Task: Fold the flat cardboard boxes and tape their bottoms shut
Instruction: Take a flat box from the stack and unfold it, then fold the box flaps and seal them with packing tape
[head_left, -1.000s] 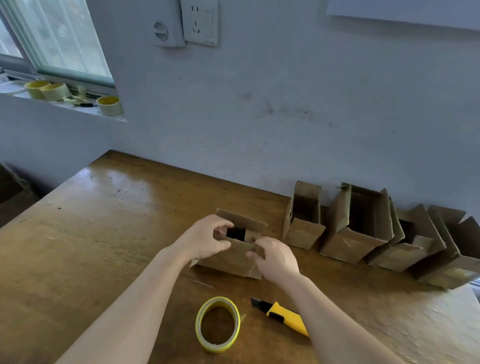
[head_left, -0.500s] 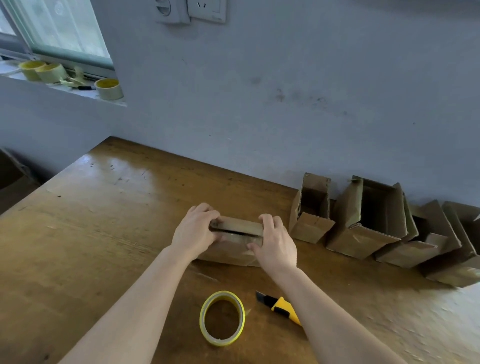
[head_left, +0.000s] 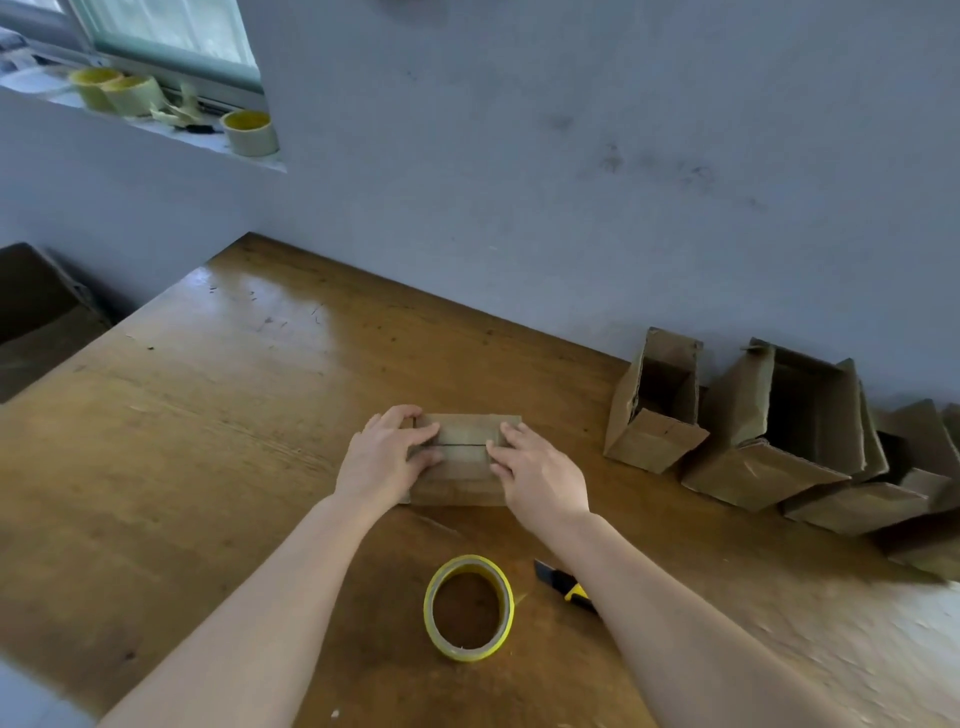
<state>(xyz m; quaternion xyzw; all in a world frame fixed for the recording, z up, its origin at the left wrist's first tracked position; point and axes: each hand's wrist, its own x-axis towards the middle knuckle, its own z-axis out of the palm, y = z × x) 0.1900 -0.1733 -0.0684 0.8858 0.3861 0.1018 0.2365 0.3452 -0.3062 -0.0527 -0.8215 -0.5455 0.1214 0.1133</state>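
Far L on the sill (head_left: 262, 162): spare tape rolls (head_left: 249, 133). Our L forearm reaches in from bottom-left; L hand (head_left: 387, 457) lies palm-down on the box (head_left: 465, 434) at mid-desk (head_left: 208, 441), fingers lightly bent, pressing the closed flaps and gripping nothing. Tape roll (head_left: 469, 607) lies flat nearer us, betw. our forearms. R hand (head_left: 540, 470) mirrors it: palm-down, fingers nearly straight on the flaps' R end. Knife (head_left: 569, 590) is partly hidden by the R forearm. Folded boxes (head_left: 654, 415) line the wall (head_left: 519, 208) at R.
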